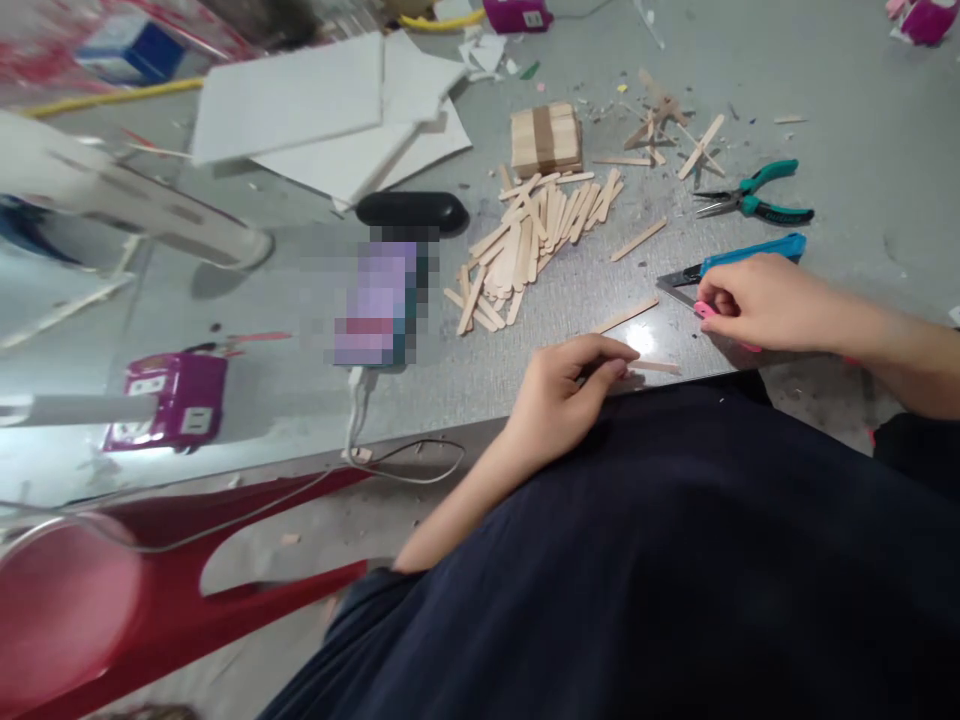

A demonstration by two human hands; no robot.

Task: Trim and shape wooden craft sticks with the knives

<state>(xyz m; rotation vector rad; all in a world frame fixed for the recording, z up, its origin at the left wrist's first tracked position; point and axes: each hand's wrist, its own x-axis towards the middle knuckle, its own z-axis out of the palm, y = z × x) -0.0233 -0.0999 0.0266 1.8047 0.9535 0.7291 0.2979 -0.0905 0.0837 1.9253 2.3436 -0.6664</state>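
My left hand (566, 392) rests at the table's front edge, its thumb and forefinger pinched on one end of a wooden craft stick (658, 367) that points right. My right hand (772, 300) is closed around a pink utility knife (705, 310), with the grey blade reaching left beyond the fingers. Just behind that hand lies a blue utility knife (787, 246), partly hidden by it. Another craft stick (626, 315) lies loose behind my left hand. A pile of craft sticks (525, 240) spreads farther back.
A banded bundle of sticks (546, 138) stands behind the pile. Teal-handled pliers (757, 195) lie at right, near crossed sticks (701, 148). Leftward are a phone (379, 300) on a cable, a black case (411, 212), white boards (300, 95) and a purple power strip (176, 395).
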